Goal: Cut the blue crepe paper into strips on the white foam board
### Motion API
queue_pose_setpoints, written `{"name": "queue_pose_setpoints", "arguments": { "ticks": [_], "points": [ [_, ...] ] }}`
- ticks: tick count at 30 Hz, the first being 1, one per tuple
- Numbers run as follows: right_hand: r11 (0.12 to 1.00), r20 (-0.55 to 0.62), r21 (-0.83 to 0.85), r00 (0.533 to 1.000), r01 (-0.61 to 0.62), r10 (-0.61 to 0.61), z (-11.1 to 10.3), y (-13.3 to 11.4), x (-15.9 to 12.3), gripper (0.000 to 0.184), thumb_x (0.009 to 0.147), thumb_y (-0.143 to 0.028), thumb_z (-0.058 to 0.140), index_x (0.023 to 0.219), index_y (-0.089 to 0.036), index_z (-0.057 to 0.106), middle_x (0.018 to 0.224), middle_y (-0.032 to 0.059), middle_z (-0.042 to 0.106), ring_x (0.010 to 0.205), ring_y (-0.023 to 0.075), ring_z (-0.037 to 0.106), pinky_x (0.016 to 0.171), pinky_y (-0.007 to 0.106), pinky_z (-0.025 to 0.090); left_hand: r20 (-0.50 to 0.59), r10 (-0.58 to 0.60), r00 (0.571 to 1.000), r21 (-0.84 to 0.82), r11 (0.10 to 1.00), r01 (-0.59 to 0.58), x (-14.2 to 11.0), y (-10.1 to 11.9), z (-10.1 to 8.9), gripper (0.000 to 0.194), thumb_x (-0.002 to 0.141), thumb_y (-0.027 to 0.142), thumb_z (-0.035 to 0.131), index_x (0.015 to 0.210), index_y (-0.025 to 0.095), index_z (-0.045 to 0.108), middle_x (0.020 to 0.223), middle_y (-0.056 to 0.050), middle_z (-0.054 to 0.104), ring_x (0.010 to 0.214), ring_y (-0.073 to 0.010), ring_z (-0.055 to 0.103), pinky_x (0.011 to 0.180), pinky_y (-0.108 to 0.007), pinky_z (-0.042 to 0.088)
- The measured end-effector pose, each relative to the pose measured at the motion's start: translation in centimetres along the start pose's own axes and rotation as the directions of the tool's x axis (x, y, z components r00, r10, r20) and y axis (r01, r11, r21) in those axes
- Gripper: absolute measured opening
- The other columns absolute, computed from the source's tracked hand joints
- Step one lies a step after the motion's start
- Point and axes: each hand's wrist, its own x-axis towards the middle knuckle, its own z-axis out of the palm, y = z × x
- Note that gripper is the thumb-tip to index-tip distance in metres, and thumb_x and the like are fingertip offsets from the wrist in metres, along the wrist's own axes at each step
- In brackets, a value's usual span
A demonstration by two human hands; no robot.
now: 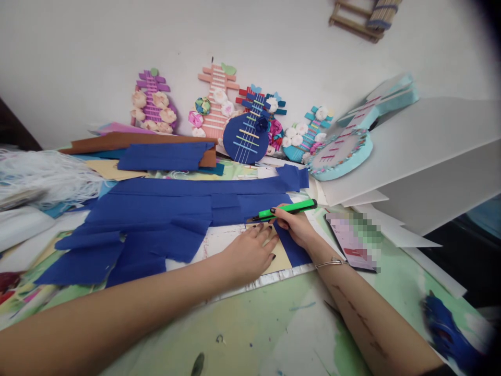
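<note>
My right hand (293,223) is closed around a green utility knife (287,208), its tip pointing left near the top edge of a cream card piece (279,257). My left hand (250,250) lies flat on that card, fingers spread. Beneath the card is dark blue paper (295,248), which shows to its right. Underneath lies a white, scored board (230,235). More blue paper sheets (152,209) with torn or cut edges spread out to the left. Whether the blade touches the paper I cannot tell.
Several small decorated paper lutes, one of them blue (246,138), lean against the wall. A larger pale-blue lute (344,151) stands at the right by white boards (430,156). White strings (47,175) lie left. A phone (354,243) and a blue tool (450,331) are at right.
</note>
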Motion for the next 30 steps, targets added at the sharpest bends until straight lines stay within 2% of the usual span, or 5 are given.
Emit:
{"name": "queue_pose_setpoints", "arguments": {
  "ticks": [16, 21, 25, 30],
  "points": [
    [1.000, 0.019, -0.025, 1.000, -0.016, 0.017, 0.11, -0.13, -0.12, 0.026, 0.068, -0.037, 0.075, 0.065, -0.017, 0.058, 0.056, -0.0011, 0.057, 0.045, 0.0061, 0.031, 0.043, 0.025, 0.016, -0.027, -0.004, 1.000, 0.002, 1.000, 0.004, 0.01, 0.06, -0.20, 0.046, 0.099, 0.033, 0.031, 0.135, 0.007, 0.043, 0.139, -0.017, 0.046, 0.132, -0.0293, 0.038, 0.108, -0.042, 0.026],
    [0.998, 0.024, -0.045, 0.999, -0.038, 0.039, 0.35, -0.42, -0.30, 0.024, 0.068, -0.036, 0.074, 0.067, -0.017, 0.060, 0.058, 0.0013, 0.062, 0.045, 0.0067, 0.033, 0.043, 0.025, 0.017, -0.003, 0.004, 1.000, 0.013, 1.000, -0.004, 0.02, 0.07, -0.48, 0.047, 0.099, 0.032, 0.031, 0.135, 0.005, 0.043, 0.139, -0.019, 0.045, 0.132, -0.0309, 0.038, 0.108, -0.042, 0.027],
    [0.998, 0.034, -0.066, 0.999, -0.024, 0.026, 0.41, -0.43, -0.34, 0.023, 0.067, -0.035, 0.073, 0.067, -0.016, 0.060, 0.058, 0.0014, 0.062, 0.045, 0.0063, 0.033, 0.042, 0.025, 0.017, -0.038, 0.007, 0.999, 0.015, 1.000, -0.007, 0.05, 0.02, -0.18, 0.047, 0.099, 0.033, 0.032, 0.135, 0.006, 0.044, 0.138, -0.020, 0.046, 0.131, -0.0306, 0.039, 0.108, -0.042, 0.027],
    [0.999, -0.010, -0.026, 0.999, -0.033, 0.033, 0.10, -0.15, -0.13, 0.025, 0.066, -0.036, 0.074, 0.066, -0.017, 0.059, 0.057, 0.0008, 0.061, 0.044, 0.0057, 0.033, 0.041, 0.024, 0.017, -0.029, 0.006, 1.000, 0.014, 1.000, -0.006, 0.00, -0.01, 0.12, 0.047, 0.099, 0.033, 0.031, 0.136, 0.006, 0.042, 0.138, -0.019, 0.046, 0.130, -0.0308, 0.040, 0.108, -0.043, 0.027]
  ]
}}
